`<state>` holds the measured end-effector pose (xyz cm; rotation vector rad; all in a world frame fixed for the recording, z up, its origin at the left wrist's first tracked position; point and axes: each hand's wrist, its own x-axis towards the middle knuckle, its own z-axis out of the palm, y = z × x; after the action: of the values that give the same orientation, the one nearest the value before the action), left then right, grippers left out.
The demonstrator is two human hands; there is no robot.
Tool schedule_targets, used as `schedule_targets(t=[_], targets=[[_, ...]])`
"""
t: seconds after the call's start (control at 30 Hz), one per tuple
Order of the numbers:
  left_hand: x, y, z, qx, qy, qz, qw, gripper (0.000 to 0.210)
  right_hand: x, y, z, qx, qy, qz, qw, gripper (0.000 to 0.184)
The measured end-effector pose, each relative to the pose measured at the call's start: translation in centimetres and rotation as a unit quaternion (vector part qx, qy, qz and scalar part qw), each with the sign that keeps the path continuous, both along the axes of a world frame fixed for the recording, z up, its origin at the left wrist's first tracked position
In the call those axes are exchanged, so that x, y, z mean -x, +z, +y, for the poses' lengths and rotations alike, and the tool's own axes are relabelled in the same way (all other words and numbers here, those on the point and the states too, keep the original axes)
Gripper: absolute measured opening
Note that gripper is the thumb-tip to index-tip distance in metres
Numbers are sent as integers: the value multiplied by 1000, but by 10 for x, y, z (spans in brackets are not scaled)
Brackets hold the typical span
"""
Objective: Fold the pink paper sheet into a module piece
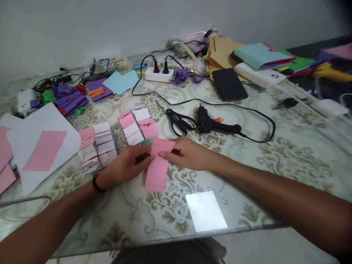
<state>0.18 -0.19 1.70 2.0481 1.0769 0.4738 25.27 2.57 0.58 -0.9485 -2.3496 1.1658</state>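
Note:
A pink paper strip point(158, 170) is held between my two hands, slanting over the patterned table. My left hand point(128, 163) pinches its left edge between thumb and fingers; a dark band circles that wrist. On the opposite edge, my right hand point(189, 154) grips the strip, thumb lying on its face and fingers behind. Just beyond my left hand are two blocks of folded pink and white paper, a larger one point(106, 148) and a smaller one point(137, 124). Further left, a pink paper piece point(45, 150) lies on white sheets point(64, 126).
Black scissors point(180, 123) and a black glue gun point(206, 123) with its cord lie beyond my hands. Behind them are a power strip point(159, 74), a black case point(229, 84) and coloured paper point(261, 55). A bright white rectangle point(206, 212), paper or reflection, shows near the front edge.

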Motion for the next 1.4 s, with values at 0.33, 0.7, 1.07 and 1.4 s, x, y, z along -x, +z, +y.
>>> schedule_targets(t=[0.33,0.7,1.07,1.4], targets=[[1,0,0,-2,3,2,1000,35,1,-1,0,-5,0,7,1000,51],[0,0,1,-5,-6,-4,1000,33,-1,-1,0,2,3,12,1000,49],[0,2,1,-3,-3,-3,1000,33,-1,-2,0,-10,3,5,1000,50],[-1,2,1,-1,-6,-6,1000,31,-1,-1,0,-5,3,10,1000,48]])
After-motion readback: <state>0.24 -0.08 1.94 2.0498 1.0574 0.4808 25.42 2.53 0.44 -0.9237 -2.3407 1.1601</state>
